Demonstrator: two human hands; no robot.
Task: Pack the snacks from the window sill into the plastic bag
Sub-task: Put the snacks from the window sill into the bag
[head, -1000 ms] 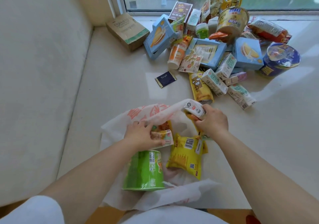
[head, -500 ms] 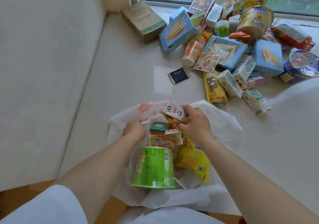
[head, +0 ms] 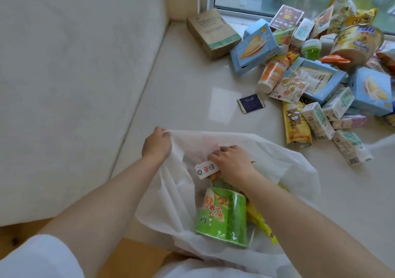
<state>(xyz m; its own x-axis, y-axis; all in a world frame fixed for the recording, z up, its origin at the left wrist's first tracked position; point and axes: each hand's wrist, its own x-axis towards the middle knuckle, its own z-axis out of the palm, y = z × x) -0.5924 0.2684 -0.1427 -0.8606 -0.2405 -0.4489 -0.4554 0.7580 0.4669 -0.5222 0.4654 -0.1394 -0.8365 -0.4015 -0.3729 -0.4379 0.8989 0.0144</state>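
One small carton [head: 207,170] is being lowered into the bag [head: 284,166], gripped in the curled fingers of the right hand [head: 233,164]. The bag's far-left rim is pinched up by the left hand [head: 157,143]. Inside, a green cup [head: 222,215] and a yellow packet [head: 259,222] are seen. Next, release is called for, then a reach to the far-right snacks [head: 316,78] on the sill [head: 192,98].

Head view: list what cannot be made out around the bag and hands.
- Head view: the packet in the right hand is mostly covered by that hand.
- The yellow pack in the bag lies behind the right forearm.
- The green cup is blurred, its print unreadable.
- Fingertips of the left hand are tucked into the bag rim.
- The pile's right side is cut off by the frame edge.
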